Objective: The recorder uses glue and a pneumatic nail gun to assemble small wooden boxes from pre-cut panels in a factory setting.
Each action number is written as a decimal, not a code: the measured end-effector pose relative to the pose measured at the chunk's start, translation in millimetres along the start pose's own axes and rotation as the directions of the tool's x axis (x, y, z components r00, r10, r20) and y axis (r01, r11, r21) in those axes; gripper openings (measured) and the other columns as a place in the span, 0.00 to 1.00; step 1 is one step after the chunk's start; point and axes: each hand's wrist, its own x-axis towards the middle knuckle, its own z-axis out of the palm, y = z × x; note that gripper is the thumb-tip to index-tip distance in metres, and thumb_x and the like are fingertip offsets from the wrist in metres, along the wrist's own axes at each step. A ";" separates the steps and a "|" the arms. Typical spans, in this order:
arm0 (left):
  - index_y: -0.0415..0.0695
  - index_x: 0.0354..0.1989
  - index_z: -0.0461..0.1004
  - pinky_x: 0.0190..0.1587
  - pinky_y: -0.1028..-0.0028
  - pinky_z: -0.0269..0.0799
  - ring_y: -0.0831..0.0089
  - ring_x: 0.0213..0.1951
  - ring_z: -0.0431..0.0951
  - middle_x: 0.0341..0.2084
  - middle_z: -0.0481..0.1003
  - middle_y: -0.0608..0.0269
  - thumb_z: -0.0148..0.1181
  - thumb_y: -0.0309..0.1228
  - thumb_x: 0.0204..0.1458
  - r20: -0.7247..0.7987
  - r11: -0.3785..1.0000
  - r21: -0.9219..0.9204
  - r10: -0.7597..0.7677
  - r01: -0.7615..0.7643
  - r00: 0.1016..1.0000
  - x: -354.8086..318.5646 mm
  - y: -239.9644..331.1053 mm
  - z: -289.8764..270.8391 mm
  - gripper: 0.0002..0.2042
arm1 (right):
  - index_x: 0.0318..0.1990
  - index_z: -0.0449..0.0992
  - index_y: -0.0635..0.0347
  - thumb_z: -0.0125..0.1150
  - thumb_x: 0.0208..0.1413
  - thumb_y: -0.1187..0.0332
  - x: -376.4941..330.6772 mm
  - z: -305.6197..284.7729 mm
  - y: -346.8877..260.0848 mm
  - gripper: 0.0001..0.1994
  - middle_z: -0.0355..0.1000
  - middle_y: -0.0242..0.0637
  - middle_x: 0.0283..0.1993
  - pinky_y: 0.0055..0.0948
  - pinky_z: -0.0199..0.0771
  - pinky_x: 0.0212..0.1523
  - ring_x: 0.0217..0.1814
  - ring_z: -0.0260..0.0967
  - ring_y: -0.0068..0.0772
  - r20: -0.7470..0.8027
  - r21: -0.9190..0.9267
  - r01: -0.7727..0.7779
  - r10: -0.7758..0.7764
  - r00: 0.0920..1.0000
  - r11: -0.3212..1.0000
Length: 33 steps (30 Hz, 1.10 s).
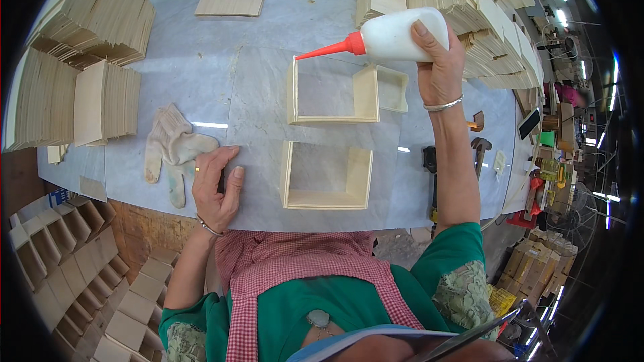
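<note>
With the right hand (pixel 439 60) clenched around the white glue bottle (pixel 396 37), its orange nozzle over the farther open wooden frame (pixel 332 94), squeeze gently along the edge while the flat, released left hand (pixel 216 184) steadies on the worktop (pixel 261 20).

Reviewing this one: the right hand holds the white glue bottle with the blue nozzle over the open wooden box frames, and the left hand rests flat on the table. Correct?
Not quite: the head view shows the white glue bottle in the right hand has an orange-red nozzle, not blue. The open wooden box frames and the left hand flat on the table are right.
</note>
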 end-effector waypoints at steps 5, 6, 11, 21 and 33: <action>0.37 0.43 0.74 0.45 0.69 0.67 0.60 0.40 0.72 0.39 0.74 0.52 0.58 0.25 0.50 -0.004 1.000 0.019 0.015 -0.015 1.000 -0.9 -0.9 -0.1 0.12 | 0.46 0.70 0.67 0.70 0.45 0.70 -19.4 -6.3 -1.8 0.21 0.71 0.35 0.40 0.25 0.71 0.44 0.41 0.69 0.26 0.028 0.041 -0.040 0.039 0.999 0.998; 0.37 0.43 0.74 0.45 0.69 0.67 0.60 0.40 0.72 0.39 0.74 0.52 0.58 0.25 0.50 -0.002 1.000 0.020 0.014 -0.014 1.000 -1.0 -1.1 0.0 0.12 | 0.46 0.70 0.67 0.70 0.45 0.70 -24.3 -7.4 -1.5 0.21 0.71 0.36 0.40 0.25 0.71 0.44 0.41 0.69 0.26 0.035 0.037 -0.051 0.050 0.998 0.998; 0.37 0.43 0.74 0.45 0.69 0.67 0.60 0.41 0.72 0.39 0.74 0.52 0.58 0.24 0.50 0.004 1.000 0.025 -0.002 0.002 1.000 -0.1 -0.1 0.2 0.11 | 0.47 0.70 0.67 0.70 0.45 0.70 -41.6 -11.0 -5.1 0.22 0.71 0.36 0.40 0.25 0.70 0.45 0.42 0.69 0.26 0.057 0.007 -0.080 0.079 0.995 0.997; 0.37 0.43 0.74 0.45 0.70 0.67 0.61 0.40 0.72 0.39 0.74 0.53 0.58 0.23 0.50 -0.004 1.000 0.025 0.006 -0.006 1.000 -0.7 -0.2 1.4 0.11 | 0.48 0.69 0.66 0.71 0.44 0.69 -50.7 -12.7 -8.6 0.24 0.71 0.36 0.41 0.25 0.70 0.45 0.42 0.69 0.26 0.063 -0.023 -0.070 0.072 0.995 0.997; 0.37 0.43 0.74 0.45 0.70 0.66 0.62 0.40 0.72 0.39 0.74 0.53 0.58 0.22 0.49 0.000 0.999 0.029 0.018 -0.018 1.000 -1.6 -0.8 2.3 0.12 | 0.48 0.70 0.66 0.71 0.45 0.69 -56.3 -38.6 -14.5 0.22 0.72 0.35 0.41 0.25 0.69 0.46 0.43 0.69 0.25 0.049 -0.063 -0.027 0.030 0.998 0.998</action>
